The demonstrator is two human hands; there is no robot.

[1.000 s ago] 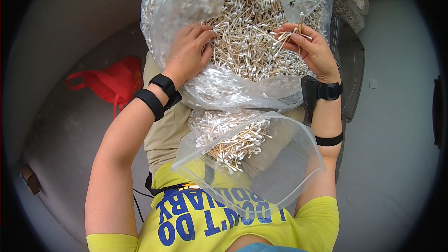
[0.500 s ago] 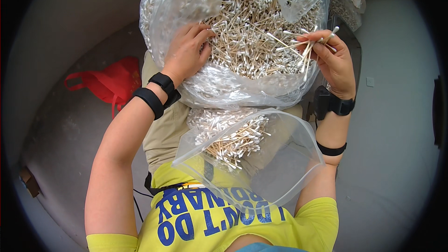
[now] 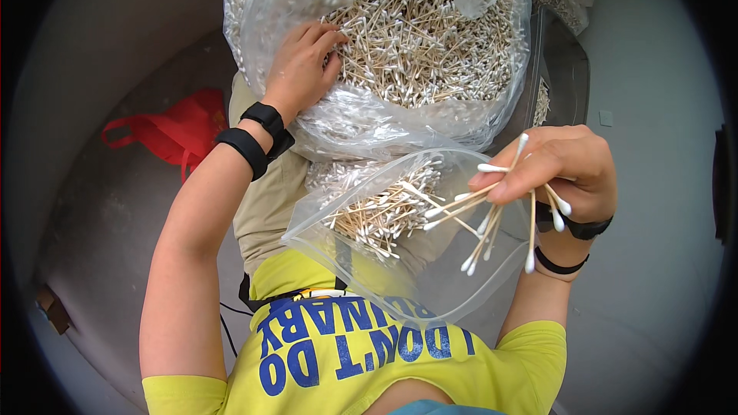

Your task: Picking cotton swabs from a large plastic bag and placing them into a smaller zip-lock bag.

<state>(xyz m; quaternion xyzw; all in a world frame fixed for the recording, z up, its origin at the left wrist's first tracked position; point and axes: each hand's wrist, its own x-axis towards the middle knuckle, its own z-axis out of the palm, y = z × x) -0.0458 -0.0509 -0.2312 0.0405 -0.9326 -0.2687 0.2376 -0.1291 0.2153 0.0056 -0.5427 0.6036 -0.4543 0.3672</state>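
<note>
Big clear bag (image 3: 461,119) of cotton swabs on the lap; left hand (image 3: 301,69) rests on the heap, fingers loose, clasping nothing. Small bag (image 3: 430,261) lies nearer the body. Right hand (image 3: 557,169) pinches a swab bunch (image 3: 484,219) just above its mouth, long axes fanning toward it.
</note>
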